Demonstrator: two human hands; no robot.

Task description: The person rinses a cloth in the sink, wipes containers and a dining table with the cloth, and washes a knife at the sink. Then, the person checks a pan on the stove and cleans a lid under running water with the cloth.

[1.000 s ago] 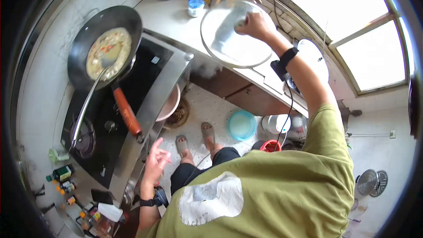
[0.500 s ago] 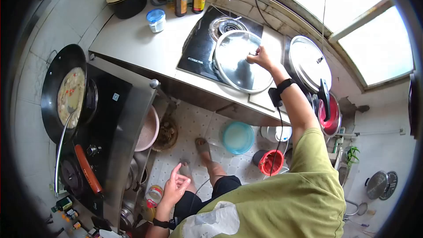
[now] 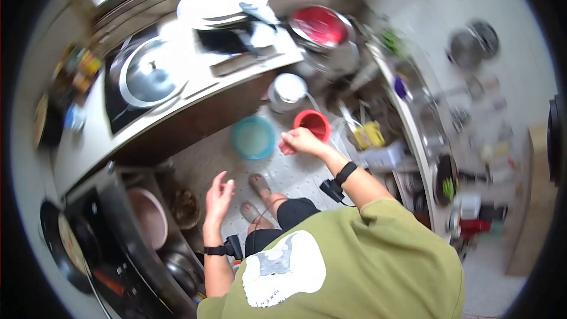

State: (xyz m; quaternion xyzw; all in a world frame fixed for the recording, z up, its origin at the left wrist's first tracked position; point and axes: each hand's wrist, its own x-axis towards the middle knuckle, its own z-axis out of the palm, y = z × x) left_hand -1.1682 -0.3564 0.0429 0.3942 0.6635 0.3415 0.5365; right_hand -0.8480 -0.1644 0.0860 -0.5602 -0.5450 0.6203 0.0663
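My right hand (image 3: 300,142) is held in the air near the red bucket (image 3: 312,123), its fingers curled, with nothing visible in them. My left hand (image 3: 219,198) hangs over the floor with its fingers apart and holds nothing. The glass lid (image 3: 150,74) lies on the black hob by the window, touched by neither hand. At the lower left, the wok (image 3: 52,242) sits on the stove with food and a metal ladle (image 3: 93,286) in it.
A blue basin (image 3: 254,137) and a white container (image 3: 287,91) stand on the floor. A pink basin (image 3: 147,218) is beside the stove. The pressure cooker lid (image 3: 223,0) and a red basin (image 3: 320,25) are by the window. Shelves and a sink counter (image 3: 404,118) run along the right.
The view has turned to the right. My right hand has let go of the glass lid's knob and moved away from the counter. My left hand stays raised with nothing in it.
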